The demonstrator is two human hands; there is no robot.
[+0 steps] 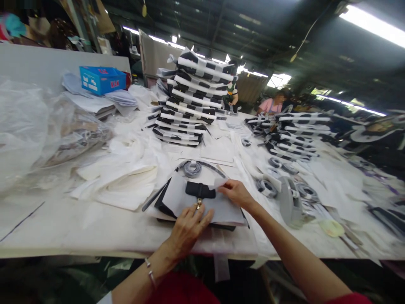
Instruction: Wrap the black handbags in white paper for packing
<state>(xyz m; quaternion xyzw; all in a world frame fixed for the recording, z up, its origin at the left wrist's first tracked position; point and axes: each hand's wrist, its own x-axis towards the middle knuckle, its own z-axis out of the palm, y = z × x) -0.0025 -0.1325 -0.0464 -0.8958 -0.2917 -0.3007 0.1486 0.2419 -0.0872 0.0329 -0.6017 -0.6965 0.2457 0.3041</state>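
A black handbag lies in front of me at the table's near edge. A white wrapping sheet covers most of its front. Through a gap in the sheet show a black flap tab and a gold clasp. My left hand rests on the sheet just below the clasp, fingers spread and lying flat. At the tab's right side, my right hand pinches the sheet's upper edge between thumb and fingers. A wrapped coiled strap sits behind the bag, inside its handle's arc.
Wrapped black bags stand in a tall stack and a second stack. A tape dispenser is at right, near coiled straps. Folded white sheets, plastic bags and a blue box lie left. A person is beyond.
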